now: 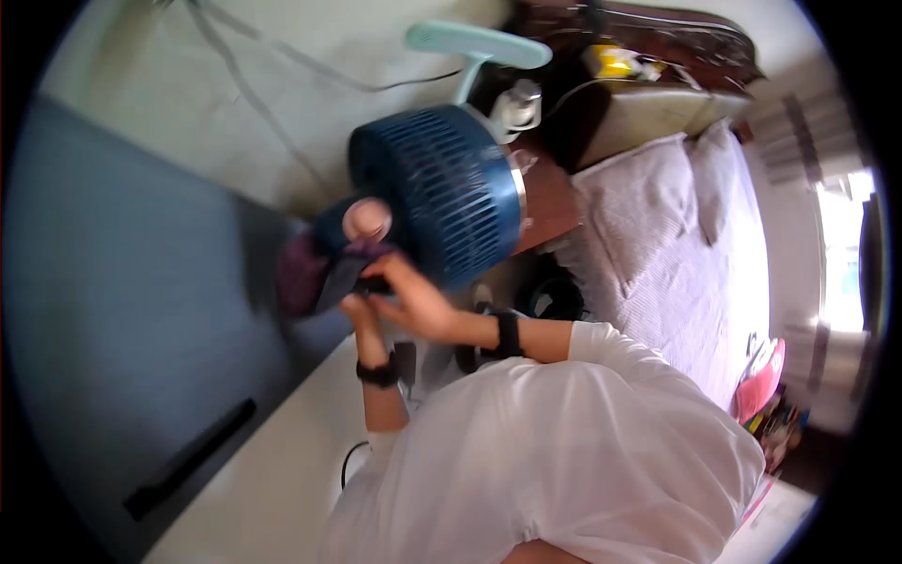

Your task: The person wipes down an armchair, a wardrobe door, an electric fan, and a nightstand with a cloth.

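Both hands (385,301) grip a blue fan (442,207) above the white desk (272,479), bed (676,263) behind.

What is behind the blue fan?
Behind the blue fan you can see a mint lamp, a white wall with cables and a bed. The fan covers the lamp's base.

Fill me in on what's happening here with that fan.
A person in a white top holds a dark blue fan up in front of them with both bare hands. The left hand and the right hand meet at the fan's base, fingers wrapped around it, a black band on each wrist. A purple cloth is bunched against the base. Behind the fan stands a mint desk lamp, and a bed lies to the right.
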